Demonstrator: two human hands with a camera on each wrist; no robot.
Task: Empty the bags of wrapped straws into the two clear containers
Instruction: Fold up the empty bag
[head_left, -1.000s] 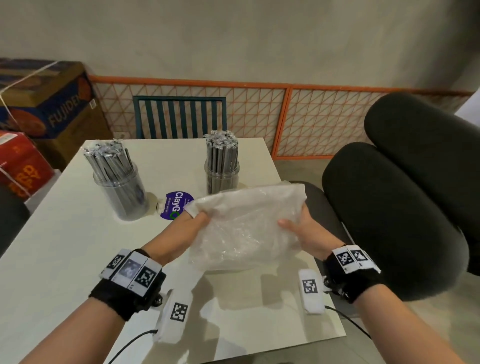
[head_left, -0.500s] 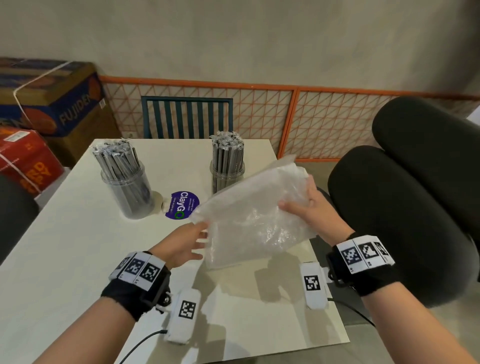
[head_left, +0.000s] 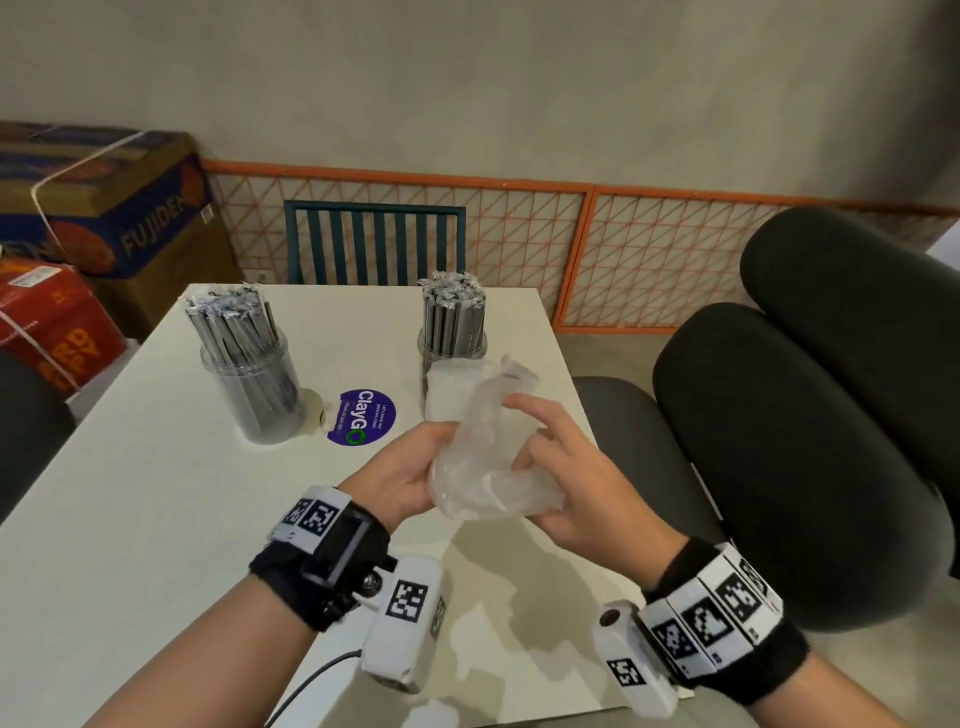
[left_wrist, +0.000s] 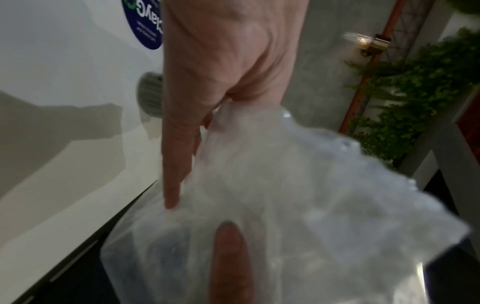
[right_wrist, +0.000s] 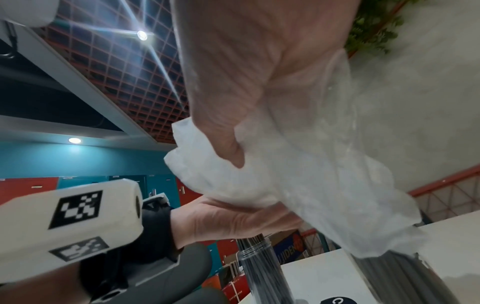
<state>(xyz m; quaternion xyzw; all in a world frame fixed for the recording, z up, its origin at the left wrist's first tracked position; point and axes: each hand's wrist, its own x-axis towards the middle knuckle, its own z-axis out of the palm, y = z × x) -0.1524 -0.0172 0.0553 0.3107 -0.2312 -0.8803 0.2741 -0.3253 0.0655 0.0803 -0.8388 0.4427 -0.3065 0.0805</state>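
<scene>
An empty clear plastic bag (head_left: 483, 452) is bunched between my two hands above the white table (head_left: 130, 519). My left hand (head_left: 415, 467) holds its lower left side, thumb and fingers pinching the film (left_wrist: 285, 205). My right hand (head_left: 540, 441) grips the bag from the right, fingers curled over its top (right_wrist: 324, 174). Two clear containers stand behind, both packed with upright wrapped straws: the left container (head_left: 249, 384) and the right container (head_left: 453, 327), which is partly hidden by the bag.
A round purple sticker (head_left: 362, 423) lies on the table between the containers. Black padded chairs (head_left: 789, 467) stand close on the right. A teal chair back (head_left: 374, 244) and orange mesh fence (head_left: 649, 260) lie beyond; cardboard boxes (head_left: 104, 208) sit at left.
The bag was spread wide between my hands, then swung up in my right hand alone. Now both hands hold it, crumpled into a narrow wad.
</scene>
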